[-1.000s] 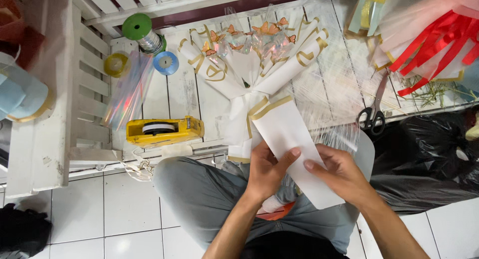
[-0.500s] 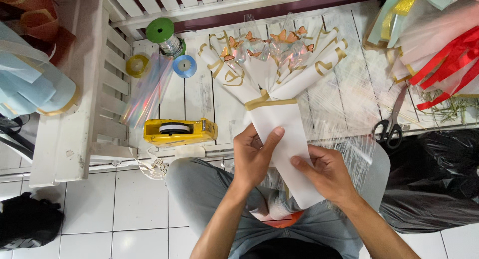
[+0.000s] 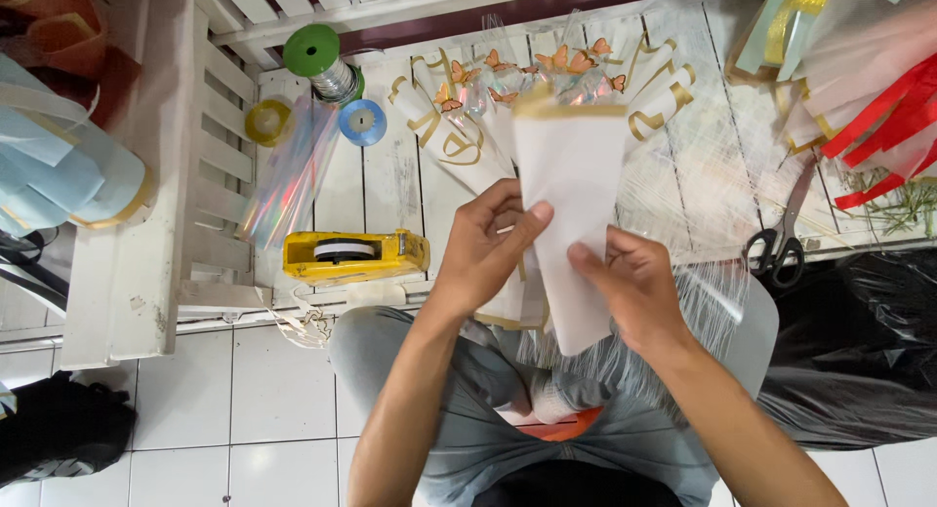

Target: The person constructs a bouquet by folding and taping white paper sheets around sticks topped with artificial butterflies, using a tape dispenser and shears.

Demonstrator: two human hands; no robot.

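My left hand (image 3: 485, 248) and right hand (image 3: 634, 283) pinch the white paper sheet (image 3: 569, 209) between them, each grip closed on it. The sheet is higher up now than before.

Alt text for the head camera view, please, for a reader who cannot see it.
Both hands, left hand and right hand, hold a white paper sheet with a gold edge upright over a white slatted table. Butterfly-trimmed wrapped cones lie behind it; a yellow tape dispenser, ribbon spools and scissors lie around.
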